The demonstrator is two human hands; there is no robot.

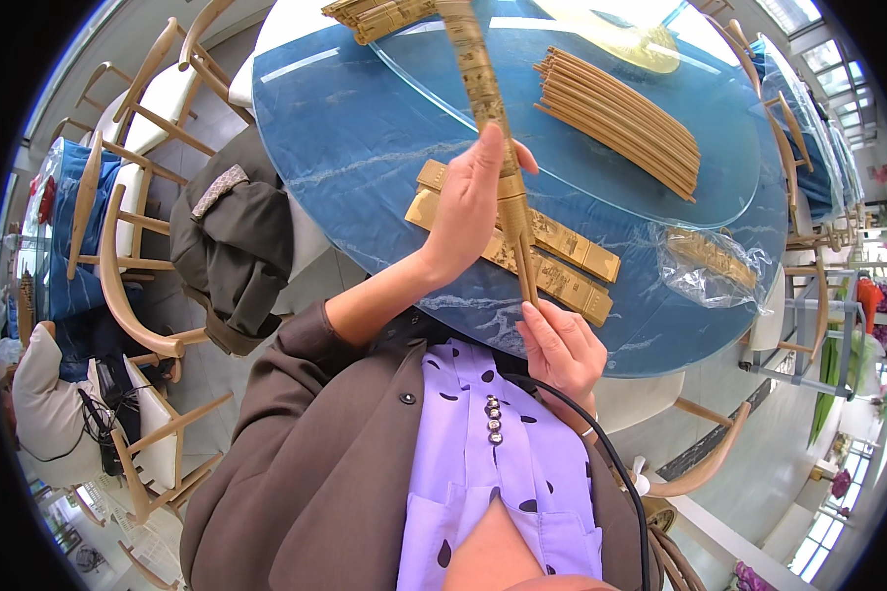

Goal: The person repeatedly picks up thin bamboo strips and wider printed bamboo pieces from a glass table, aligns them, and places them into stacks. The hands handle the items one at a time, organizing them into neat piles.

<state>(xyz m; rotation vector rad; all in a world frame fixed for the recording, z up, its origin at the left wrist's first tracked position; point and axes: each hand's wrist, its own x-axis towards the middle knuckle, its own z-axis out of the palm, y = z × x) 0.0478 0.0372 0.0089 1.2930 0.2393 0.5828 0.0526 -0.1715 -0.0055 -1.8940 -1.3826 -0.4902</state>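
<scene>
Over the table's near edge, my left hand (468, 202) is closed round a long gold patterned chopstick sleeve (478, 84), its fingers partly hidden behind it. A pair of brown chopsticks (527, 268) sticks out of the sleeve's lower end. My right hand (565, 347) pinches the chopsticks' lower tips between thumb and fingers. Beneath my hands, several flat gold sleeves (574, 293) lie in two slanting rows on the blue table. A neat row of loose brown chopsticks (616, 123) rests farther off to the right.
A blue marbled round table (335, 187) carries a glass turntable (650, 202). More gold sleeves (379, 20) are piled at the far left. A clear plastic bag (712, 261) with gold packets lies at right. Wooden chairs (133, 286) stand around, one with a dark coat (237, 236).
</scene>
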